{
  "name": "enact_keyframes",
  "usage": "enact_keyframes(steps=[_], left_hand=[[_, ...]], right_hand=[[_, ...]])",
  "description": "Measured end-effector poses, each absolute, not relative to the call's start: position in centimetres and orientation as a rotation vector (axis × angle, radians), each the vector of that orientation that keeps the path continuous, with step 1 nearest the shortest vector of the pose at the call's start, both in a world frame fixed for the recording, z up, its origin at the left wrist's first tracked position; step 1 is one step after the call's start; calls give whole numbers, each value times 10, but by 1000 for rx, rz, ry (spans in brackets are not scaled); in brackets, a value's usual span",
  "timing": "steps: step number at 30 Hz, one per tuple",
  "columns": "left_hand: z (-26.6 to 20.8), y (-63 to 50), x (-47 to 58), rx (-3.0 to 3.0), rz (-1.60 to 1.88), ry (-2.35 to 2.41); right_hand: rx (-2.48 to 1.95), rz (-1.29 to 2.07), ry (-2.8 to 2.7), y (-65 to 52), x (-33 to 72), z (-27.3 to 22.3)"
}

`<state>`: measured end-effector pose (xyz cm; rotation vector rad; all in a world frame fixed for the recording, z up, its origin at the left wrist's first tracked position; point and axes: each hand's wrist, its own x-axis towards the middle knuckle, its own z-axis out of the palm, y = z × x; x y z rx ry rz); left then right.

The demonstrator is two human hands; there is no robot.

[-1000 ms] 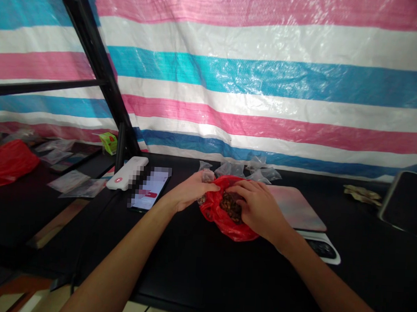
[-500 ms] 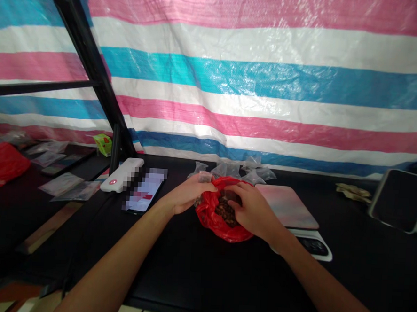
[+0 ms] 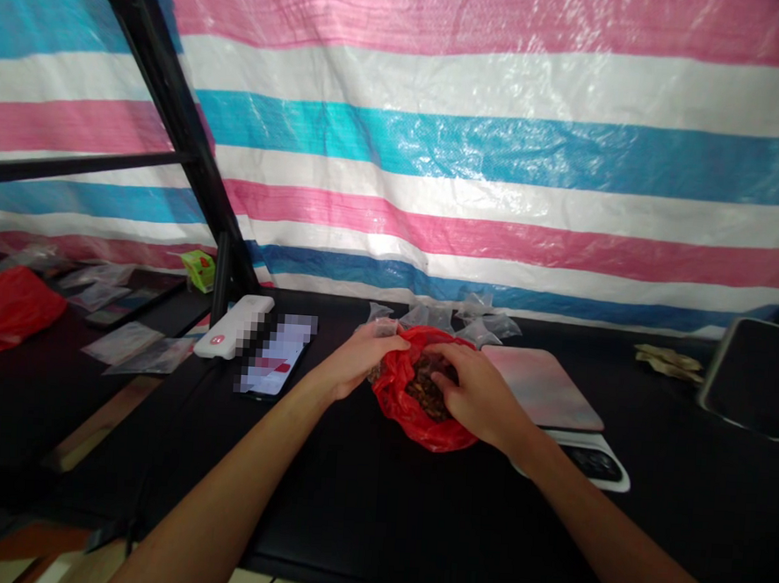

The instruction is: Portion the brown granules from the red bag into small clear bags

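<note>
A red plastic bag (image 3: 439, 435) stands with its mouth open on the black table, holding many small dried-looking brown pieces (image 3: 428, 398); their exact kind is not clear. My left hand (image 3: 357, 360) is closed on a small clear plastic bag (image 3: 385, 328) at the red bag's left rim, with the thumb against the red plastic. Brown bits show through the clear plastic below the fingers. My right hand (image 3: 474, 392) reaches into the red bag from the right, its fingers curled among the brown pieces and its fingertips partly hidden.
Several clear plastic packets (image 3: 473, 319) lie behind the red bag. To the right is a white scale (image 3: 616, 474) with a pinkish plate (image 3: 546, 385). A phone (image 3: 278, 355) and white power bank (image 3: 235, 328) lie left, beside a black frame post (image 3: 223, 272). Another red bag (image 3: 15, 311) is far left.
The view has shifted slightly, so everything sits a little further right. Both hands keep nearly the same pose at the red bag. Part of another hand now shows at the far left edge.
</note>
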<state>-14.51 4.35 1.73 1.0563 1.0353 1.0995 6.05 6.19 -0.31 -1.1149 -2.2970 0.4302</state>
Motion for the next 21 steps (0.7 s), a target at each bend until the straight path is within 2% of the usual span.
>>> enact_keyframes(steps=[8,13,21], left_hand=[[6,52,-148,1691,1365,1506],[2,45,-143,1955,1176,1618],[-5,40,-128,1990,1131,1400]], right_hand=[[-1099,677,-2077,67,63,-9],[-946,714,-1990,64,62,0],[-732,405,-2173,53,59,8]])
